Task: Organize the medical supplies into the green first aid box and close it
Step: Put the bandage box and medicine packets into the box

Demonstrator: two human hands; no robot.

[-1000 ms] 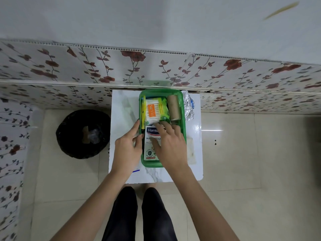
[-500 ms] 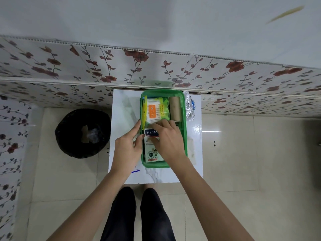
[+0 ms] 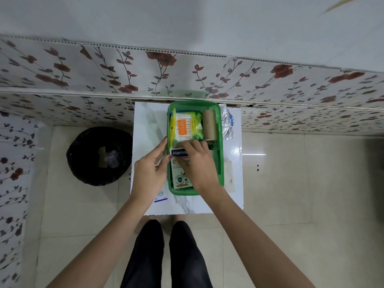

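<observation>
On the small white marble-patterned table (image 3: 149,125) I see the open green plastic first aid box (image 3: 220,146), which holds a pack of cotton swabs with an orange label (image 3: 185,127) and a brown cardboard roll (image 3: 209,125) at its far end and a white and blue plaster box (image 3: 178,161) nearer me. My right hand (image 3: 200,163) lies over the plaster box with fingers curled down at the swab pack's near edge, though I cannot tell whether they grip anything; my left hand (image 3: 150,171) rests at the box's left wall, fingers loosely apart. A crumpled foil packet (image 3: 227,123) lies just outside the right wall, and a round black bin (image 3: 97,155) stands on the floor left of the table.
</observation>
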